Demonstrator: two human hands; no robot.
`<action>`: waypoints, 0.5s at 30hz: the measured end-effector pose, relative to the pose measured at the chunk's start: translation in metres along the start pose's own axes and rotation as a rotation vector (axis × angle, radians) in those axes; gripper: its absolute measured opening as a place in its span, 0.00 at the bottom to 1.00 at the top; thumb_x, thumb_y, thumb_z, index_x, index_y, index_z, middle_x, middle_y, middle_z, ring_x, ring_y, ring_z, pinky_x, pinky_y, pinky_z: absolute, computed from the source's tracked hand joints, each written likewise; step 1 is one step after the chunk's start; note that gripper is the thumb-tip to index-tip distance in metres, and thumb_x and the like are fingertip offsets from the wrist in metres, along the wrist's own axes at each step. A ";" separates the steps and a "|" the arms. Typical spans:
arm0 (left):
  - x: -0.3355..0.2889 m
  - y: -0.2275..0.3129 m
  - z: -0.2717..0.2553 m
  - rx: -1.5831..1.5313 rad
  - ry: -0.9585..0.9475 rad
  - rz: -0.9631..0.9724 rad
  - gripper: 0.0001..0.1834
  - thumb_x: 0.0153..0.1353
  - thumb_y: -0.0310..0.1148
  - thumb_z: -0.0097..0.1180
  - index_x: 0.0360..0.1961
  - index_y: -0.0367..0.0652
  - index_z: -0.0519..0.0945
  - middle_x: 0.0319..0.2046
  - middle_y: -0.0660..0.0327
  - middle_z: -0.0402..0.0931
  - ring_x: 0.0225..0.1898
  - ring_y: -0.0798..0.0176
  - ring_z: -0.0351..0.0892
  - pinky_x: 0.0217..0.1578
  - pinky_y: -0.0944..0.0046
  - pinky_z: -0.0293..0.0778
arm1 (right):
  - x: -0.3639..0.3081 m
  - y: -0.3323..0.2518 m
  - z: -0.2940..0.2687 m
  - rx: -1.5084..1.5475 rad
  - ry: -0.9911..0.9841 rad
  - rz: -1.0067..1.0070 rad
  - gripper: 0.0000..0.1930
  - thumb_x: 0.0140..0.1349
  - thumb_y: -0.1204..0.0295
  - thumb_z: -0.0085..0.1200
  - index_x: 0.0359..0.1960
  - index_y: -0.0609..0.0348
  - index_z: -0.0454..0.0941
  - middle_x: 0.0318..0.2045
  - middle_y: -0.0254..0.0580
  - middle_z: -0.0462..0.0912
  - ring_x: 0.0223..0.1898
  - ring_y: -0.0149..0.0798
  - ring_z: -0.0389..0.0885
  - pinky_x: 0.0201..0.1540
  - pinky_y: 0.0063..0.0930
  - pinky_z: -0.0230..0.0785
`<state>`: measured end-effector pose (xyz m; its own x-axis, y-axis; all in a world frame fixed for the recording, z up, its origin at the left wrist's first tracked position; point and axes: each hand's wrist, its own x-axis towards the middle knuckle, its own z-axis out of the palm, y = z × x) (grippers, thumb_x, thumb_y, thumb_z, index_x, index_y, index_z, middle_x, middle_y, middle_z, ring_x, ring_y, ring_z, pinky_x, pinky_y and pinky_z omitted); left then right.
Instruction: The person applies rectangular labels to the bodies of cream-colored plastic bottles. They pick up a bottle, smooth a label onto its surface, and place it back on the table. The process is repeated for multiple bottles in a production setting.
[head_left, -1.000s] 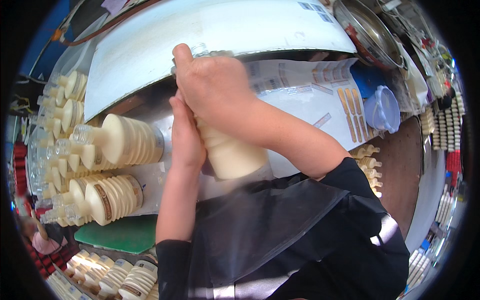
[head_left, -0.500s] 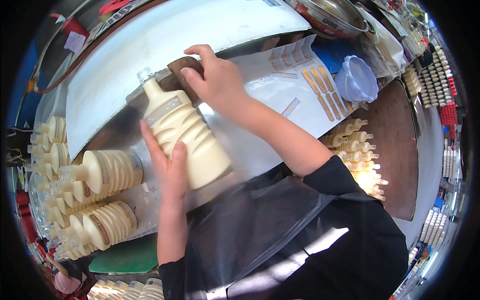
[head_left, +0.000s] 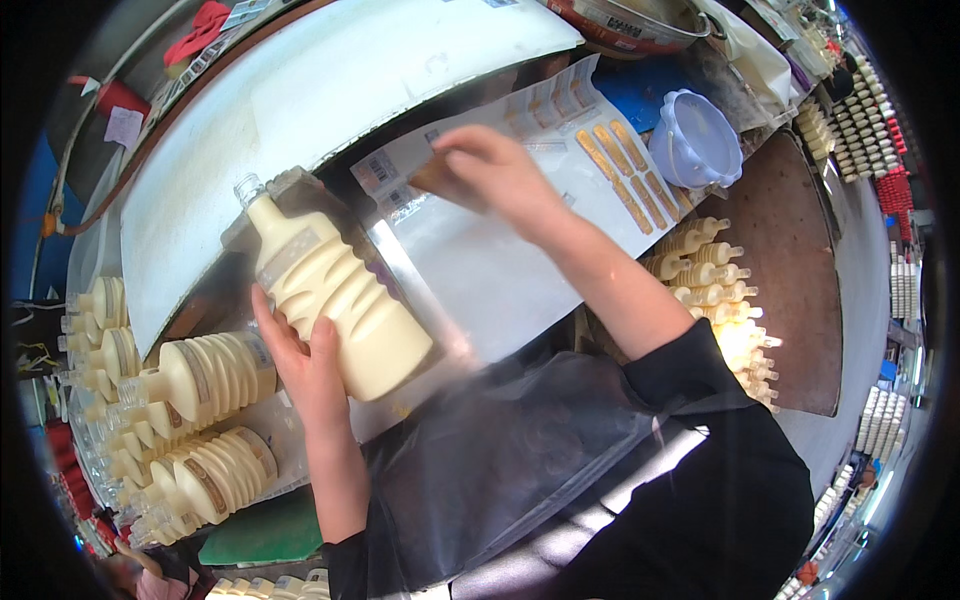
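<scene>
A cream-coloured ridged bottle (head_left: 350, 315) with a clear threaded neck lies tilted, its neck to the far left. My left hand (head_left: 312, 375) grips its lower left side, thumb on the upper face and fingers along the edge. Near the bottle's shoulder is a pale translucent strip (head_left: 292, 252). Away to the right, my right hand (head_left: 505, 185) pinches a flat brown scraper-like piece (head_left: 440, 182), slightly blurred, above a label sheet (head_left: 460, 290). Gold strips (head_left: 627, 175) stick to that sheet's right part. The bottle rests on a dark block (head_left: 300, 190), partly hidden beneath it.
Several similar bottles (head_left: 205, 375) are stacked at the left, necks outward. More bottles (head_left: 710, 290) lie at the right beside a brown board (head_left: 790, 300). A lilac bucket (head_left: 695, 140) and a metal basin (head_left: 635, 25) stand far right. A white board (head_left: 330, 70) spans the far side.
My right hand has moved from beside the bottle's shoulder to the right, over the label sheet, still with the brown piece. My left hand keeps hold of the bottle. The view has shifted slightly.
</scene>
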<state>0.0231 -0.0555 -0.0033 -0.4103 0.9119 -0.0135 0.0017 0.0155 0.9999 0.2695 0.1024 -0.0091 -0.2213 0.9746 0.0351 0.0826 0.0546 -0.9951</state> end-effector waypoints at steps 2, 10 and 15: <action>-0.004 0.000 -0.001 0.005 0.000 -0.008 0.48 0.64 0.26 0.56 0.81 0.41 0.44 0.70 0.44 0.62 0.68 0.52 0.67 0.69 0.56 0.61 | -0.005 0.002 -0.041 -0.047 0.039 0.253 0.10 0.70 0.68 0.53 0.43 0.57 0.85 0.38 0.34 0.84 0.40 0.29 0.81 0.44 0.24 0.74; -0.013 0.003 0.003 0.067 -0.049 0.023 0.49 0.63 0.29 0.58 0.80 0.40 0.45 0.71 0.43 0.61 0.70 0.51 0.65 0.71 0.53 0.59 | 0.010 0.028 -0.127 -1.009 0.378 -0.273 0.11 0.67 0.67 0.58 0.46 0.56 0.85 0.36 0.45 0.84 0.38 0.46 0.85 0.41 0.36 0.76; -0.015 0.000 0.002 0.155 -0.011 0.054 0.49 0.64 0.32 0.58 0.80 0.40 0.44 0.72 0.43 0.59 0.71 0.50 0.63 0.72 0.52 0.57 | 0.045 0.038 -0.134 -1.135 0.384 -0.480 0.15 0.63 0.71 0.62 0.51 0.53 0.82 0.44 0.42 0.83 0.40 0.51 0.86 0.43 0.41 0.79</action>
<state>0.0308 -0.0681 -0.0028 -0.3958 0.9175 0.0396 0.1645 0.0285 0.9860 0.3926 0.1771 -0.0332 -0.1823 0.7956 0.5777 0.8896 0.3836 -0.2477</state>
